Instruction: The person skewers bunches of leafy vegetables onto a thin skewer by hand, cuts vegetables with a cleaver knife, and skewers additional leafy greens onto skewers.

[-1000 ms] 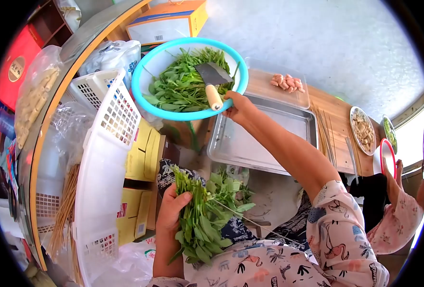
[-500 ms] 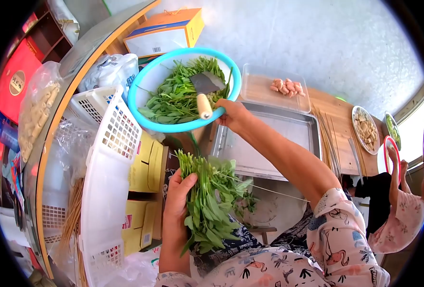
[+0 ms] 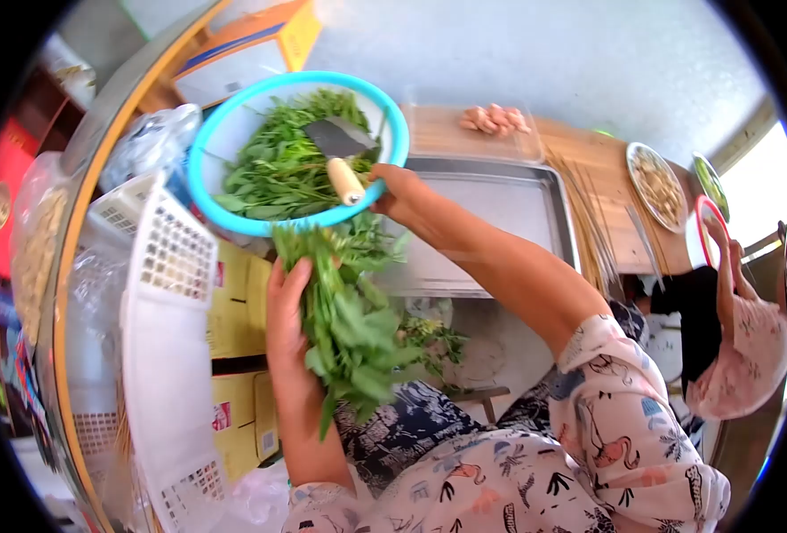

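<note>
Bunch of leafy greens (image 3: 344, 324) sits in our left hand (image 3: 288, 302), above the lap and just below the near edge of the turquoise-rimmed basin (image 3: 194, 169); stem ends point up toward the rim, leaves hang down, and we cannot tell whether they touch it. Left grip: fingers and thumb wrapped round the stems, a full handful. Right hand (image 3: 398, 188): closed on the basin's rim, close beside the wooden handle (image 3: 344, 180) of a broad dark blade (image 3: 338, 138); how the underside is held we cannot see. The blade lies flat on a loose green heap (image 3: 264, 160) inside the basin, gripped by neither hand, so we record no cutting at this moment. Progress, as we judge it: the heap is a good share already gathered; our handful is not in with it, and more sprigs (image 3: 433, 342) show low down beyond the bunch, so some greens remain outside. Whether the heap has been trimmed we cannot tell. Beside the basin we note a metal tray (image 3: 491, 209) and, behind that, a clear tray (image 3: 424, 133) with pink pieces (image 3: 495, 120).
</note>
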Demonstrator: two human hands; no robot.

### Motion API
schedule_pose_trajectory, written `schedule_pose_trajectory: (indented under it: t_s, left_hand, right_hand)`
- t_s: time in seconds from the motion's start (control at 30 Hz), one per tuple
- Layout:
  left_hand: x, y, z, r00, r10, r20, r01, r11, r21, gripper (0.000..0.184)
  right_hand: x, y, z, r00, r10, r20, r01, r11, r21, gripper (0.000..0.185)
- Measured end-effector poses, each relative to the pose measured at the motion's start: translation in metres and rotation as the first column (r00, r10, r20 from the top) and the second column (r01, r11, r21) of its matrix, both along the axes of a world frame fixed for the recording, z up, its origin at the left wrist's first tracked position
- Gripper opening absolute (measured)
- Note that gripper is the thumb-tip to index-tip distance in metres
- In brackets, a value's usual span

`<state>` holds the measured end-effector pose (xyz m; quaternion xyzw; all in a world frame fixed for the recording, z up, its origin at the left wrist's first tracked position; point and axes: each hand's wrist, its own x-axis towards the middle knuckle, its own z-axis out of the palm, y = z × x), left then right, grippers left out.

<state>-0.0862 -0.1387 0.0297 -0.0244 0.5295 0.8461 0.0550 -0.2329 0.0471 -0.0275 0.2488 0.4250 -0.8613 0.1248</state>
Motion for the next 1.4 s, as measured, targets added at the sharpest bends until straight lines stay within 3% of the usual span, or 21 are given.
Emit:
schedule_pose_trajectory:
  t_s: [0.17,0.3,0.53,0.63,1.03,1.23,1.3,1.37,1.4]
  left_hand:
    - [0.042,-0.002,-0.005,0.982,-0.124,0.141,0.139,0.986,-0.097,0.040]
    - [0.061,-0.002,-0.009,0.958,-0.227,0.175,0.236,0.971,-0.033,0.040]
    - [0.067,-0.004,-0.001,0.975,-0.173,0.142,0.174,0.985,0.007,0.041]
    - [0.061,0.001,0.010,0.973,-0.189,0.129,0.195,0.980,-0.035,0.039]
    - [0.040,0.037,0.031,0.994,-0.092,0.061,0.099,0.986,-0.133,0.038]
    - [0.015,0.042,0.038,0.983,-0.180,-0.043,0.175,0.979,-0.103,0.037]
    - [0.013,0.045,0.045,0.986,-0.163,-0.043,0.158,0.982,-0.099,0.036]
    - [0.006,0.043,0.043,0.979,-0.178,-0.095,0.168,0.980,-0.107,0.037]
    - [0.004,0.044,0.043,0.979,-0.169,-0.112,0.157,0.981,-0.111,0.035]
  right_hand:
    - [0.031,0.038,0.001,0.998,-0.067,0.000,0.067,0.997,0.048,0.016]
    - [0.078,0.106,-0.007,0.989,-0.108,-0.102,0.120,0.986,0.116,0.020]
    - [0.201,0.209,0.011,0.962,-0.261,-0.084,0.271,0.947,0.170,0.028]
    - [0.241,0.235,-0.001,0.963,-0.270,-0.022,0.264,0.913,0.311,0.028]
    - [0.246,0.233,-0.053,0.956,-0.265,0.127,0.231,0.946,0.228,0.022]
    - [0.248,0.235,-0.035,0.985,-0.108,0.133,0.106,0.994,0.024,0.026]
    - [0.256,0.246,-0.024,0.972,-0.057,0.229,0.030,0.992,0.120,0.034]
    - [0.268,0.260,-0.008,0.992,-0.090,0.083,0.044,0.895,0.443,0.035]
    - [0.272,0.269,0.002,0.991,-0.133,-0.032,0.124,0.772,0.624,0.034]
